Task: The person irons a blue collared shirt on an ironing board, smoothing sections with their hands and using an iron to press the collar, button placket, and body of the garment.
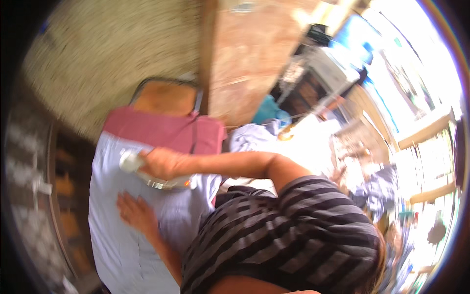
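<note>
Head | blue cloth (122, 245) over maroon board (147, 125) | blurred panel (249, 59), probably plywood

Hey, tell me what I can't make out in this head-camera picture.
In the head view:
Iron handle: hidden by the right hand.
Light blue cloth: bottom cut off by lower edge.
Maroon pad: lower part hidden by that cloth.
Clutter at right: blurred, partly washed out.
</note>
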The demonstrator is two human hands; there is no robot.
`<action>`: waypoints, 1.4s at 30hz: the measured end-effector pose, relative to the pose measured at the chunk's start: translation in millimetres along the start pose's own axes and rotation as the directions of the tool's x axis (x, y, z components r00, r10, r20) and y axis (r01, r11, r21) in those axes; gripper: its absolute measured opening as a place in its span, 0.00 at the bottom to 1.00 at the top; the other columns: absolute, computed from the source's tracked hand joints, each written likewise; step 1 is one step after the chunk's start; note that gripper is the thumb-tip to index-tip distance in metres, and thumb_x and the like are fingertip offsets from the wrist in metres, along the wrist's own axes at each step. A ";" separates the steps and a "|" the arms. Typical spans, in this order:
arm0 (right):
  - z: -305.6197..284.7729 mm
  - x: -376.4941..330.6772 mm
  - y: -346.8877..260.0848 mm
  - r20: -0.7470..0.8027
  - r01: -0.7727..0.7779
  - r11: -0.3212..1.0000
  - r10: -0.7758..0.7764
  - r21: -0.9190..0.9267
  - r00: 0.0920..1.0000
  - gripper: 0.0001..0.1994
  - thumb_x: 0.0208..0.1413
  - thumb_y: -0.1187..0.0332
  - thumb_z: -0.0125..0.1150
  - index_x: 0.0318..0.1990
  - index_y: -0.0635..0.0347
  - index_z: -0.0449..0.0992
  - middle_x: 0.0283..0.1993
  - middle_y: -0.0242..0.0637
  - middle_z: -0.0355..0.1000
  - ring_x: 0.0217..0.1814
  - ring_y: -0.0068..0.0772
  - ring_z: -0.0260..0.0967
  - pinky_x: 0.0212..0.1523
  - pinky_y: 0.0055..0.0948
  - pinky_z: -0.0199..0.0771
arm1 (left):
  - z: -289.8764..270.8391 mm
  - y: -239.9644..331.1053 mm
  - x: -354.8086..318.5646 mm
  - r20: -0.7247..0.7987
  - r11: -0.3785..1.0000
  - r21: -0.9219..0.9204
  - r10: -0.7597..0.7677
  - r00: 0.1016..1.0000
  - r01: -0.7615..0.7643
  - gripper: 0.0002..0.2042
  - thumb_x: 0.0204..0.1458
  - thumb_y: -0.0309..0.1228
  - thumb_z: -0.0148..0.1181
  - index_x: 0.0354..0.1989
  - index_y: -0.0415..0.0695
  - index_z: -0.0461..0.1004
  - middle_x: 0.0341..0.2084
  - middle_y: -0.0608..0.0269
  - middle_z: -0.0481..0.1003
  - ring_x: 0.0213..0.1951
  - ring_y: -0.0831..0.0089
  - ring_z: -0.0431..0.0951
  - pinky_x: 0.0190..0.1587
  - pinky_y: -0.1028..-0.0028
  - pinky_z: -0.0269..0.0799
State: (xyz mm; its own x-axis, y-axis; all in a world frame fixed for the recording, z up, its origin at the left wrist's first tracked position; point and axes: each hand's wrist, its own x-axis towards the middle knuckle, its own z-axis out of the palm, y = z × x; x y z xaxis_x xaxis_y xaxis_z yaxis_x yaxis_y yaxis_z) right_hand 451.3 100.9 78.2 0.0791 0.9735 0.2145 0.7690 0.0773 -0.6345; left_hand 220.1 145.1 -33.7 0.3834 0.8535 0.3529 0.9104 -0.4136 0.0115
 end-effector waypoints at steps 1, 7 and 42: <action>3.7 2.8 -3.9 0.029 -0.078 0.993 0.076 0.086 0.997 0.22 0.59 0.55 0.58 0.45 0.71 0.69 0.25 0.57 0.73 0.31 0.63 0.74 0.35 0.52 0.75 | -0.6 1.1 -6.3 -0.005 0.998 0.054 0.014 1.000 -0.014 0.27 0.66 0.46 0.42 0.71 0.50 0.57 0.71 0.58 0.56 0.71 0.54 0.54 0.67 0.50 0.52; 15.2 32.4 -2.4 -0.063 -0.032 0.992 0.040 0.125 0.997 0.22 0.58 0.59 0.55 0.44 0.76 0.66 0.23 0.57 0.73 0.29 0.62 0.74 0.31 0.51 0.75 | -9.8 18.7 -2.0 0.041 0.991 0.119 0.048 0.998 -0.052 0.27 0.68 0.48 0.34 0.70 0.46 0.56 0.71 0.58 0.54 0.71 0.53 0.55 0.65 0.51 0.55; 10.1 31.2 -14.8 -0.034 -0.102 0.993 0.104 0.057 0.994 0.23 0.54 0.57 0.55 0.43 0.76 0.71 0.27 0.60 0.76 0.32 0.61 0.78 0.34 0.51 0.80 | -10.6 -23.4 -18.5 -0.042 0.998 0.054 -0.034 0.999 0.037 0.30 0.65 0.50 0.39 0.69 0.43 0.57 0.69 0.51 0.58 0.69 0.51 0.58 0.62 0.49 0.58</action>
State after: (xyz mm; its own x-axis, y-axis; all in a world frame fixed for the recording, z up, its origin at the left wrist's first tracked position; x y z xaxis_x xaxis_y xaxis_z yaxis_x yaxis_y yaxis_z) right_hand 436.0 132.3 86.8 0.1804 0.9683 0.1728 0.7199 -0.0102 -0.6940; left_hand 190.1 135.7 -30.6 0.3449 0.8532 0.3913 0.9309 -0.3644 -0.0260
